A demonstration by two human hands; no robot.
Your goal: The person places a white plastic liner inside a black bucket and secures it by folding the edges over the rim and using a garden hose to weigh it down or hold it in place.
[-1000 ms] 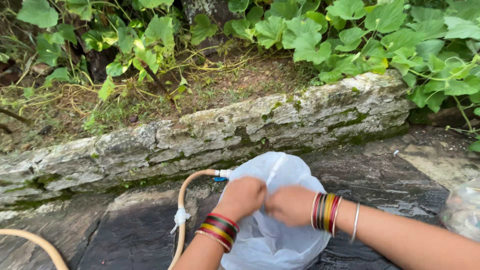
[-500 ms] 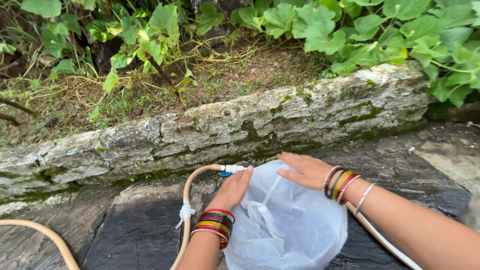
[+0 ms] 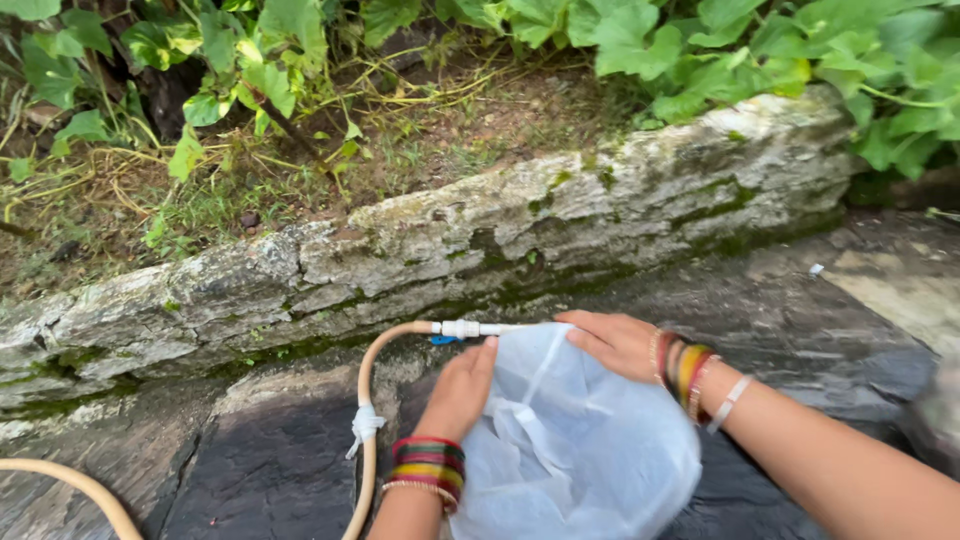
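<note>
A swollen white plastic bag (image 3: 575, 440) stands on the wet dark stone floor (image 3: 270, 470). A tan hose (image 3: 372, 400) curves up from the bottom, and its white fitting (image 3: 460, 328) points at the bag's top edge. My left hand (image 3: 462, 388) lies flat against the bag's left side, just below the fitting, fingers together. My right hand (image 3: 612, 342) rests on the bag's top right edge, fingers stretched toward the hose end. Both wrists carry coloured bangles. Whether either hand pinches the plastic is unclear.
A mossy stone kerb (image 3: 420, 250) runs across behind the bag, with soil and leafy vines (image 3: 640, 40) beyond it. A white rag knot (image 3: 362, 424) is tied round the hose. Another stretch of hose (image 3: 70, 485) crosses the bottom left. A blurred object (image 3: 940, 405) sits at the right edge.
A second ago both hands were bunched together on the bag's top. They have since spread apart, left to the hose side, right to the far edge, and the bag looks fuller.
</note>
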